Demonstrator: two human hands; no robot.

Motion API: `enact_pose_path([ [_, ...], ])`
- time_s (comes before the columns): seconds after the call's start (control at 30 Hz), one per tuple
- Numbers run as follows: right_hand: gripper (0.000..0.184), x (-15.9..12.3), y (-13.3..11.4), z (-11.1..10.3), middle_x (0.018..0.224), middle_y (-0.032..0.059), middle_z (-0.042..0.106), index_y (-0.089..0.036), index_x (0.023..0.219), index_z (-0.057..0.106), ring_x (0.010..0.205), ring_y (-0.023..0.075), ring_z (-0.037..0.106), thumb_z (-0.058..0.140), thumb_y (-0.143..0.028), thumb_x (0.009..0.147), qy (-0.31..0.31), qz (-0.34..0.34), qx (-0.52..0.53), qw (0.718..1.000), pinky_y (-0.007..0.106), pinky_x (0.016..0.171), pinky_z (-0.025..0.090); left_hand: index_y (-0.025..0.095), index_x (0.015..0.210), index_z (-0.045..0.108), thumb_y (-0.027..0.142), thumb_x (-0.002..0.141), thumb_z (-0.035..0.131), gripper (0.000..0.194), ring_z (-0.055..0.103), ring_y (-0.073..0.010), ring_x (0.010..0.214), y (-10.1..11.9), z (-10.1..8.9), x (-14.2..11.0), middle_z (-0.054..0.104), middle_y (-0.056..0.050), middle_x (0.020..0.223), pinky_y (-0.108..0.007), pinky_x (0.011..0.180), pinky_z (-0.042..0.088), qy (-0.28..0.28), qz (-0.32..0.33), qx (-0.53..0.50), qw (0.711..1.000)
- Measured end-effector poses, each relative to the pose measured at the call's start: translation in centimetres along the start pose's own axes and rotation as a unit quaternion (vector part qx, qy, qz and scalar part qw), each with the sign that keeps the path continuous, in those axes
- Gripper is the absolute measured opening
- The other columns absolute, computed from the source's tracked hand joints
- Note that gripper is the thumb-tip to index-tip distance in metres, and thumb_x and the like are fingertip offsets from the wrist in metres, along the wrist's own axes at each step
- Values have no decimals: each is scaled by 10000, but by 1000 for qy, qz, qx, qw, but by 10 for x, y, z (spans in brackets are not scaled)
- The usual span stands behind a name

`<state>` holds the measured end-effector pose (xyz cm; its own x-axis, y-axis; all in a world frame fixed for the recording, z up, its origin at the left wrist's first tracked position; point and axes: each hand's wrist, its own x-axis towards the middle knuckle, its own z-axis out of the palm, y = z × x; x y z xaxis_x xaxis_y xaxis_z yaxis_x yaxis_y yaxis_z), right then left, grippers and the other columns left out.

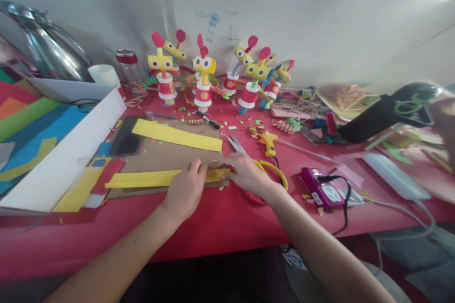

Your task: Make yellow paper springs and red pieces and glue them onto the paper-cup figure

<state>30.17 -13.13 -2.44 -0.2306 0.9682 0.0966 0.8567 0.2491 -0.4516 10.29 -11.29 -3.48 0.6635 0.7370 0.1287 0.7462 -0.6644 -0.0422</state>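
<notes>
A long yellow paper strip [142, 180] with a lengthwise fold lies along the near edge of a brown cardboard sheet [149, 161]. My left hand [186, 189] is closed with its bent fingers pressed on the strip right of its middle. At the strip's right end, the fingers of my right hand [249, 175] pinch the paper. Behind it, a second, flat yellow strip [177, 135] rests partly over a black phone [127, 136]. Scissors with yellow and red handles [280, 175] lie under and beside my right hand, their blades pointing away from me.
Several paper-cup figures [203, 92] stand along the wall. A white box [67, 151] of coloured paper is at left, near a steel jug [53, 42]. Rightward are a yellow glue gun [267, 141], a purple power socket [322, 188] with cables, and another person's dark sleeve [369, 116].
</notes>
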Motion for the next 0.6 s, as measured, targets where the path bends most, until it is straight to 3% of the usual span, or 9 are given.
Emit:
enact_pose_path([
  [0.27,227,-13,2,3,843,47,704,-214,966,760,830,184,623,600,-89,866,83,-43,-46,995,295,794,477,159,1142,604,62,876,436,329,630,-235,862,-2,5,-6,603,-97,1073,-322,566,520,57,48,8,997],
  [0.4,204,-16,6,3,830,39,707,-195,939,744,820,187,597,561,-112,901,65,-102,-105,987,316,797,448,168,1127,633,79,884,460,312,638,-218,828,-4,9,-7,628,-90,1061,-310,570,522,91,65,19,994],
  [0.6,120,-21,1,2,859,45,671,-172,945,703,851,201,561,591,-164,905,29,-126,-228,965,341,792,413,149,1117,658,87,897,457,305,642,-211,787,-5,14,-8,654,-86,1018,-310,533,509,124,87,28,988],
])
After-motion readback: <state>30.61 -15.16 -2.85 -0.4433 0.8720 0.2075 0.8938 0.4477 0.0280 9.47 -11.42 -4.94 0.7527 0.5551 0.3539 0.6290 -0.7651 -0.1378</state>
